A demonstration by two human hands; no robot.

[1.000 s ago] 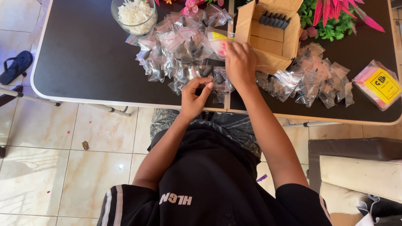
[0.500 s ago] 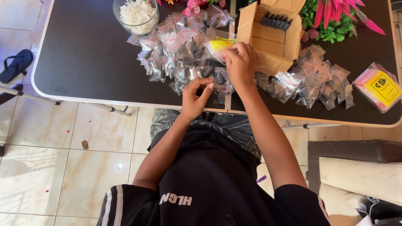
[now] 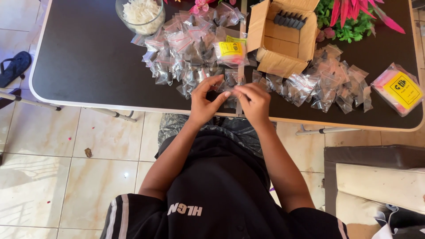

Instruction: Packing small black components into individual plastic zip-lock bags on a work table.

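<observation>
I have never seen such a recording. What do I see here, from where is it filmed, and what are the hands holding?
One camera on the person's head looks down. No machine: two bare hands. The left hand and right hand meet at the edge of the dark table, pinching a small clear bag between them. On the table lie many small clear bags with dark parts, an open cardboard box, a glass bowl of white pieces, two yellow-labelled packets, and artificial flowers.

A home packing corner: folding table, tiled floor, sandal, sofa, artificial flowers.
</observation>
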